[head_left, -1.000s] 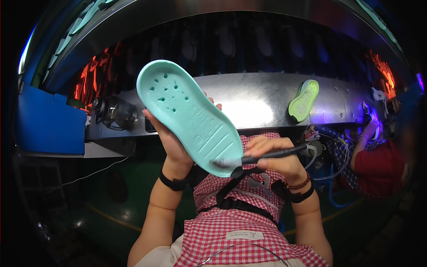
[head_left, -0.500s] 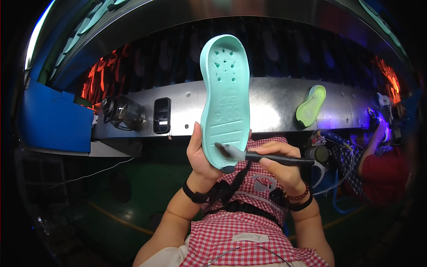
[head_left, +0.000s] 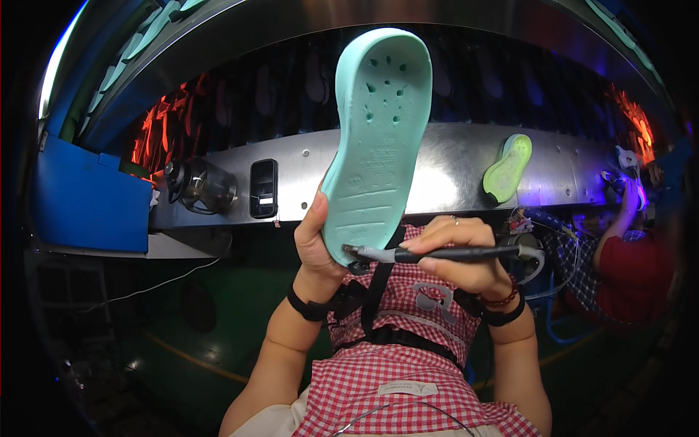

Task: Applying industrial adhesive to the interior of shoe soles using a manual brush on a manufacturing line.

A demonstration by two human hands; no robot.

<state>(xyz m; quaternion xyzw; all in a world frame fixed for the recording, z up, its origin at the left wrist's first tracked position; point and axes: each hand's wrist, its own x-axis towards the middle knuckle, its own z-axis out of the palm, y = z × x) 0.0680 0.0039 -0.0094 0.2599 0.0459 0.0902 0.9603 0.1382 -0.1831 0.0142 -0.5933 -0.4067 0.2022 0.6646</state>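
Here's the right hand (head_left: pixel 466 255), pinching the brush (head_left: pixel 459 254) low on its handle, seemingly for control, bristles at the heel. The left hand (head_left: pixel 317 240) grips the turquoise sole (head_left: pixel 375 160) by that heel end, thumb up the side, probably to steady it there; its toe points away above the metal bench (head_left: pixel 445 171). Beyond, a pale green sole (head_left: pixel 508 169) lies apart, to the right.

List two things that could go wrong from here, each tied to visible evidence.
The long turquoise moulded shoe sole might tip: the left hand holds it near its lower end.

The slim black-handled brush with a grey neck, held in the right hand, might stray over the sole's edge or onto the left hand, since its bristles are near both.
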